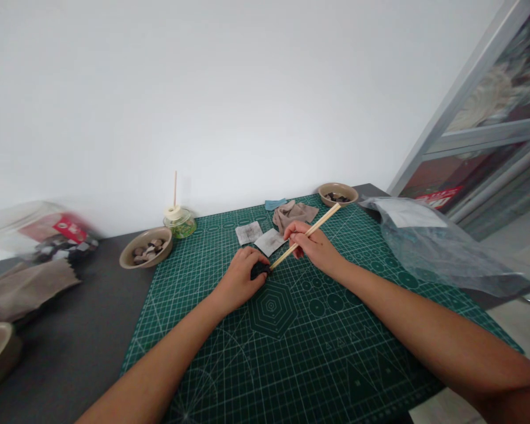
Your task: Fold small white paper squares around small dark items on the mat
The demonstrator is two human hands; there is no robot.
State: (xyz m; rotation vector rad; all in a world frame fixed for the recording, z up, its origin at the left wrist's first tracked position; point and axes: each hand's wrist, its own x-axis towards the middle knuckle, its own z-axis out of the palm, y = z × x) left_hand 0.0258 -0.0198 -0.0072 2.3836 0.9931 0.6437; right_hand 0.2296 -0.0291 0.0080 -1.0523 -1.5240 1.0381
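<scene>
My left hand (244, 277) is closed around a small black piece (259, 270), holding it low over the green cutting mat (203, 277). Its exact kind is hard to make out, since my fingers cover part of it. Held like a pen in my right hand (310, 246) is a pair of light wooden chopsticks (321, 220), slanting down to the left. Their lower end meets the right side of the black piece or lies right beside it. Just beyond my hands are two smudged white squares (248, 233), which look like paper or wipes.
At the back lie a crumpled brown cloth (294, 215) and a blue cloth (275, 204). Bowls of small pieces (127, 259) (353, 194) flank the mat. A glass jar with a stick (183, 227), a clear tub (30, 227) and another brown cloth (35, 285) stand left; a plastic bag (424, 247) lies right.
</scene>
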